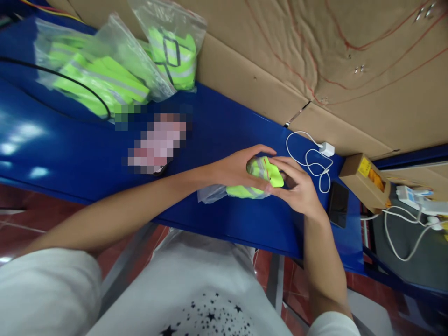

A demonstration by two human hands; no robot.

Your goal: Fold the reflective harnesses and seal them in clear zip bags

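Both hands are around a folded neon-yellow item with grey reflective stripes (pixel 259 169), over the blue table (pixel 224 219). My left hand (pixel 239 167) curves round its left side, thumb and fingers bent against it. My right hand (pixel 297 184) grips its right edge, with the fingers along the top and the thumb at the lower side. Part of a clear plastic bag (pixel 212 194) sticks out at the lower left, below my left wrist. The palms hide some of the item.
Bagged neon-yellow items (pixel 101 79) and another bag (pixel 178 56) lie at the back left. A pixelated object (pixel 157 142) is left of my hands. To the right are a white cable with charger (pixel 326 149), a black phone (pixel 338 204) and a cardboard box (pixel 364 179).
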